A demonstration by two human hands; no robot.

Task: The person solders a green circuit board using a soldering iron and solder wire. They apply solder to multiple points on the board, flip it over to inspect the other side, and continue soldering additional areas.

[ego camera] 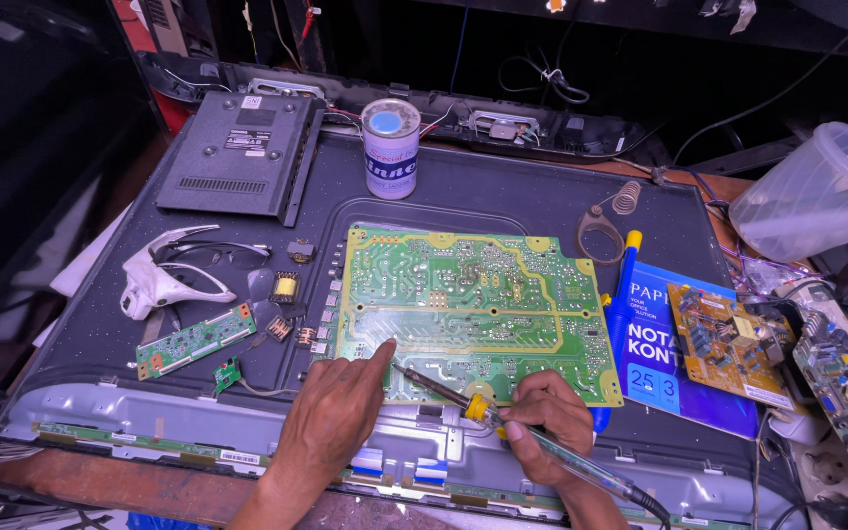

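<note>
Dark metal panel (503, 196) bears glossy green board (473, 304); right hand (542, 422) grips slender iron (503, 422).

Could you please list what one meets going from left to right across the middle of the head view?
White headband magnifier → small green strip board → large green circuit board → blue notepad → small brown circuit board → clear plastic tub.

The bench is lit from above and in front, and the large green circuit board (473, 314) is rendered bright and sharp. The background beyond the panel is left in deep shadow, and the left edge is nearly black. Soft glare is seen on the clear plastic tub (817, 191). Straight lines are bowed toward the corners by wide-angle distortion. Little blur is noticed.
</note>
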